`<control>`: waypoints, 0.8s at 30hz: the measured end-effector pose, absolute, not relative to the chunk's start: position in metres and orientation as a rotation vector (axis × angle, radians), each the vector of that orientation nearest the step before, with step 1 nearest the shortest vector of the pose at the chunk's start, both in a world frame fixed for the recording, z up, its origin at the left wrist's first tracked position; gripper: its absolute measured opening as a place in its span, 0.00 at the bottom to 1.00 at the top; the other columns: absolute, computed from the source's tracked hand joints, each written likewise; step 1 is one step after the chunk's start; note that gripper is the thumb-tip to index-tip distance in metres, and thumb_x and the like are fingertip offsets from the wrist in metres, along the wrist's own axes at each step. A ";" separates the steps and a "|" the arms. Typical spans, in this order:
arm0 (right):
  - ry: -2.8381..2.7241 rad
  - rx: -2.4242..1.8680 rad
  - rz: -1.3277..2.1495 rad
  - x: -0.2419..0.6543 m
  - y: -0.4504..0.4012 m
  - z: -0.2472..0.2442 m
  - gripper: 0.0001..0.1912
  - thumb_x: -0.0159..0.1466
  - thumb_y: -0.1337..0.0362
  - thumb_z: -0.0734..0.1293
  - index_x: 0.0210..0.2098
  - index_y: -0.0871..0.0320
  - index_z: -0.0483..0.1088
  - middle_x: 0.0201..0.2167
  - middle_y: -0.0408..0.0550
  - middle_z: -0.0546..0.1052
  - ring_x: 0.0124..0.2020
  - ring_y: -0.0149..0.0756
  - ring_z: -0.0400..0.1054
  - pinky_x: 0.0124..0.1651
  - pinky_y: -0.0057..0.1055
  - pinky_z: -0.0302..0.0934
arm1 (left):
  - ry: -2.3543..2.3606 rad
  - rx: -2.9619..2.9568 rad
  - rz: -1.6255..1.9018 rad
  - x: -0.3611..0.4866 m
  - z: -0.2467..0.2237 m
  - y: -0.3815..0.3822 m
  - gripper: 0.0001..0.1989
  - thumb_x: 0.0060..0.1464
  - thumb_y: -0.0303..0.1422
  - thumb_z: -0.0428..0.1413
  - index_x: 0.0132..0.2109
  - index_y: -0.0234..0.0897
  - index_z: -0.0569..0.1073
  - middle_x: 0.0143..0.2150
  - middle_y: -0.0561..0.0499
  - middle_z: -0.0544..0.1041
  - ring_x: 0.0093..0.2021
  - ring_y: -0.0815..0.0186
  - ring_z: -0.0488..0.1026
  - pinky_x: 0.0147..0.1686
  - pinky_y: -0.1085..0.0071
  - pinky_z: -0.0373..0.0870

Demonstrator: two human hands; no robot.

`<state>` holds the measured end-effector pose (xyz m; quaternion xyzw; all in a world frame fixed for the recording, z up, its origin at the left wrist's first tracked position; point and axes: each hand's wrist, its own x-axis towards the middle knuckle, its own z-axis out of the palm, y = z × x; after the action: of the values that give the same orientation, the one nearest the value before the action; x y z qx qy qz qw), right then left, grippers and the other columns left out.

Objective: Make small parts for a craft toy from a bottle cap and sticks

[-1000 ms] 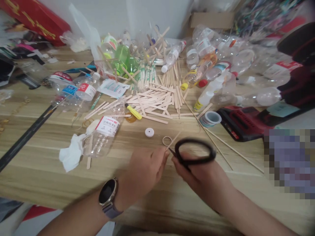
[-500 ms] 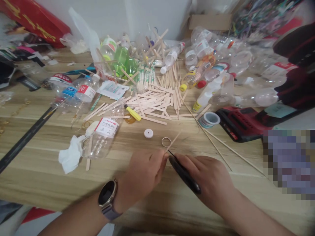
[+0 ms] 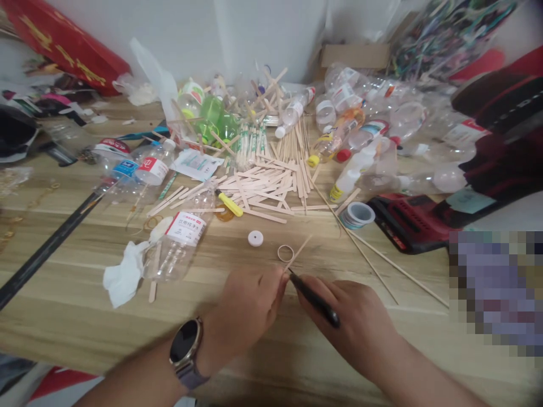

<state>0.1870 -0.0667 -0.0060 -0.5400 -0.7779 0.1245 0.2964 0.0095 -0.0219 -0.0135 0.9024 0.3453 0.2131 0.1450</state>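
Observation:
A thin wooden stick (image 3: 300,250) is pinched in my left hand (image 3: 254,297), its free end pointing away from me to the right. My right hand (image 3: 356,319) is closed around a black-handled knife (image 3: 314,297); its thin dark tip meets the stick close to my left fingertips. The blade's edge is too small to make out. Just beyond my fingers a small pale ring (image 3: 285,253) shows beside the stick. Farther off, a white round cap (image 3: 255,238) with a dark centre hole lies on the wooden table (image 3: 250,373).
Craft sticks (image 3: 263,186) are heaped mid-table near a yellow cutter (image 3: 229,203). Plastic bottles (image 3: 339,141) crowd the back. On the left lie a labelled bottle (image 3: 182,232) and tissue (image 3: 124,277). A red-and-black power tool (image 3: 407,220) and tape roll (image 3: 358,215) stand right.
The knife handle has swung a little in my right hand, its tip staying by the stick. My left grip looks the same. The whole view has shifted slightly.

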 end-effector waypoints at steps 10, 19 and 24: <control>-2.080 -1.403 0.247 0.186 -0.066 -0.014 0.24 0.71 0.66 0.52 0.26 0.61 0.74 0.18 0.49 0.76 0.16 0.31 0.70 0.15 0.24 0.50 | 1.055 2.691 0.726 0.013 -0.015 -0.024 0.21 0.69 0.32 0.35 0.33 0.37 0.69 0.23 0.51 0.75 0.22 0.64 0.71 0.23 0.69 0.59; -1.956 -1.522 0.827 0.183 -0.070 -0.006 0.28 0.73 0.59 0.51 0.21 0.59 0.68 0.13 0.43 0.73 0.10 0.29 0.67 0.12 0.21 0.50 | 1.076 2.659 0.745 0.016 -0.014 -0.028 0.20 0.69 0.32 0.37 0.33 0.38 0.69 0.24 0.52 0.76 0.23 0.64 0.73 0.24 0.70 0.60; -1.967 -1.477 0.483 0.183 -0.068 -0.009 0.26 0.71 0.59 0.51 0.23 0.59 0.70 0.18 0.50 0.76 0.12 0.33 0.68 0.14 0.25 0.49 | 1.093 2.667 0.819 0.017 -0.014 -0.029 0.22 0.69 0.32 0.35 0.32 0.38 0.69 0.23 0.52 0.75 0.23 0.63 0.73 0.24 0.70 0.61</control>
<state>0.1830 -0.0684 -0.0091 -0.5597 -0.7456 0.1831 0.3120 0.0170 -0.0287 -0.0138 0.8877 0.3639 0.2726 0.0724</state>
